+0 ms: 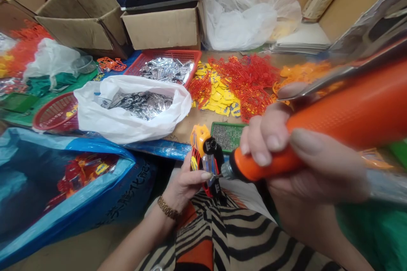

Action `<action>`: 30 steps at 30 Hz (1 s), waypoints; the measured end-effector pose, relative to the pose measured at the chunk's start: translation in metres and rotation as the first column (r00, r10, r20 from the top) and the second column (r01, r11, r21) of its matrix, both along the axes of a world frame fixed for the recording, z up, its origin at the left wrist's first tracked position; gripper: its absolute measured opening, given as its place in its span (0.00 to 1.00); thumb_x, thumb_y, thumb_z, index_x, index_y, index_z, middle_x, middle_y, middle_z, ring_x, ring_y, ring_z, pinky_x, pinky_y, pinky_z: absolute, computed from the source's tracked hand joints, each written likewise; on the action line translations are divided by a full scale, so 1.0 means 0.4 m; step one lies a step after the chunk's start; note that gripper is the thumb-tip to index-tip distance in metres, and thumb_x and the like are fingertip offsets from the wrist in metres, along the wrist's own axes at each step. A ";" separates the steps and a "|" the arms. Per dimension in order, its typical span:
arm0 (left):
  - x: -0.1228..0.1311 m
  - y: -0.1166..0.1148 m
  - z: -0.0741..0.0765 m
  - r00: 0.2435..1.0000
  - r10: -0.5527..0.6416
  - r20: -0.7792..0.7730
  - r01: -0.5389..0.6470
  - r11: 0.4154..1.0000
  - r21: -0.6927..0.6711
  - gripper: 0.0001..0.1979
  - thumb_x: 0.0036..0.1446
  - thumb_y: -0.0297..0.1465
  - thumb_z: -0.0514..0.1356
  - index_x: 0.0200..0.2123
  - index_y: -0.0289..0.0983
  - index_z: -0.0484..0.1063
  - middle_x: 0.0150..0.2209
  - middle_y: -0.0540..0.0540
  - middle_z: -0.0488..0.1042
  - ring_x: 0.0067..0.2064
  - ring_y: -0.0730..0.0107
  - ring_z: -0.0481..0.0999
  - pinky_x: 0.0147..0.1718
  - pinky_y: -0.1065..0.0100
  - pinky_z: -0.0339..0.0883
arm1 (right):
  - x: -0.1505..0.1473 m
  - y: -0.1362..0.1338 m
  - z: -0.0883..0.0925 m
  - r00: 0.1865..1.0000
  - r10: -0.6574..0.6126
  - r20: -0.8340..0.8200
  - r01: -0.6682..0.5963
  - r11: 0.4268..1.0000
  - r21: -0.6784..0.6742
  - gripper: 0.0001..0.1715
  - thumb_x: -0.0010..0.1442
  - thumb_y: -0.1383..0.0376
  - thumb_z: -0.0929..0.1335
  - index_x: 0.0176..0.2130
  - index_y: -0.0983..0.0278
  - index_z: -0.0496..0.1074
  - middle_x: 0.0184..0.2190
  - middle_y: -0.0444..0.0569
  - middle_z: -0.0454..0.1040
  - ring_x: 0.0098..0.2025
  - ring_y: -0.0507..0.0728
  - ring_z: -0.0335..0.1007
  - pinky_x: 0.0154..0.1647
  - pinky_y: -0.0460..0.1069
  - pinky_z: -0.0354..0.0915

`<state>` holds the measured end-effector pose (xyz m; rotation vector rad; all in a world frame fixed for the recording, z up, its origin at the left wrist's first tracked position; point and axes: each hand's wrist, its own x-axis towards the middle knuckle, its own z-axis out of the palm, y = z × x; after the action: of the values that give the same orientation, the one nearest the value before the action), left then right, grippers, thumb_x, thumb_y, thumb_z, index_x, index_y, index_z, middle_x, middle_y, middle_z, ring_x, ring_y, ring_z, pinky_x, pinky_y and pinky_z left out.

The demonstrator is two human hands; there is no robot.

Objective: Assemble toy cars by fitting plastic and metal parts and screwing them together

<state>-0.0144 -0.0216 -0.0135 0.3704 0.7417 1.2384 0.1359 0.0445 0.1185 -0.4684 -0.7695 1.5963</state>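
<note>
My left hand [192,178] is closed around a small toy car [208,165] with orange, yellow and red plastic parts and black wheels, held on its side above my lap. Wrapped round an orange electric screwdriver [267,159] is my right hand [305,156]. The tool points left, and its grey tip meets or nearly meets the car's underside; exact contact is hard to make out. Just behind the car, a green tray [237,137] of tiny metal screws lies at the table edge.
A white bag [133,131] of metallic parts and a red basket [193,65] of silver parts stand on the table. Red plastic parts [251,80] and yellow pieces [219,93] lie heaped behind. A blue sack [127,199] of red pieces is at left; cardboard boxes [162,27] line the back.
</note>
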 end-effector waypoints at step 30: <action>0.051 0.008 0.014 0.981 0.045 0.187 -0.026 0.994 -0.107 0.16 0.48 0.26 0.69 0.42 0.35 0.74 0.30 0.49 0.80 0.28 0.65 0.80 0.42 0.57 0.79 | -0.002 -0.003 0.006 0.997 -0.059 0.048 0.058 0.998 0.024 0.13 0.47 0.69 0.69 0.35 0.55 0.71 0.18 0.37 0.67 0.17 0.49 0.60 0.23 0.47 0.64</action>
<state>0.0058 -0.0183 -0.0078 0.1515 0.6482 1.2440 0.1350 0.0434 0.1210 -0.5109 -0.8033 1.5253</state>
